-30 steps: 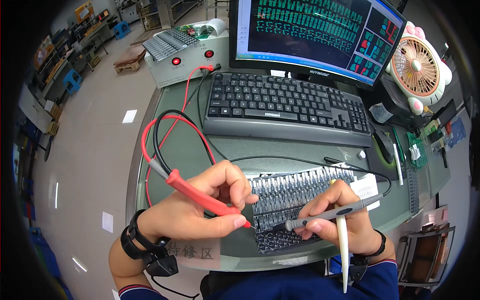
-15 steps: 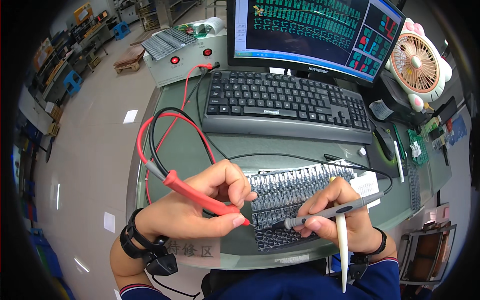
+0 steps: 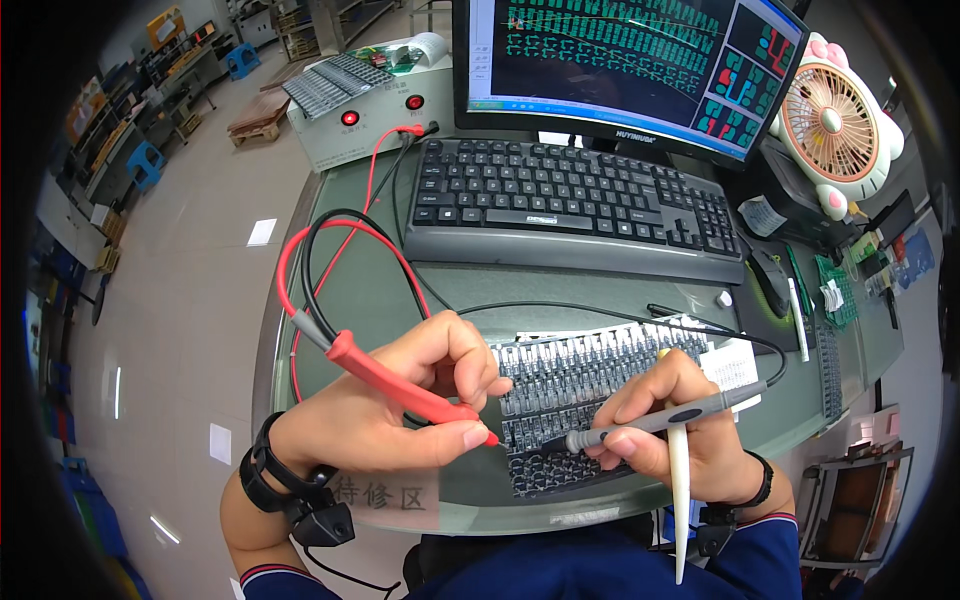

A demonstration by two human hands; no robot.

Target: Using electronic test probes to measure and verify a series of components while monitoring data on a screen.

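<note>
My left hand (image 3: 425, 385) is closed around a red test probe (image 3: 385, 382), its tip pointing down at the left edge of a dark circuit board panel (image 3: 570, 375). In my right hand (image 3: 690, 430) is a grey test probe (image 3: 690, 411) with a black tip, held like a pen. That tip is over the lower left part of the panel; I cannot tell whether either tip touches it. A pale tapered stick (image 3: 681, 510) is also tucked in my right hand, hanging toward my lap. The panel carries rows of small repeated boards and lies on the green table (image 3: 480, 490).
Beyond the panel are a black keyboard (image 3: 570, 200) and a monitor (image 3: 620, 70) showing a board layout. A pale box (image 3: 370, 125) with red buttons stands back left, probe leads (image 3: 290, 265) looping from it. At right are a mouse (image 3: 768, 280) and a fan (image 3: 832, 122).
Both hands and their probes have shifted very slightly away from me over the panel. On the monitor, the marker at the layout's upper left looks different.
</note>
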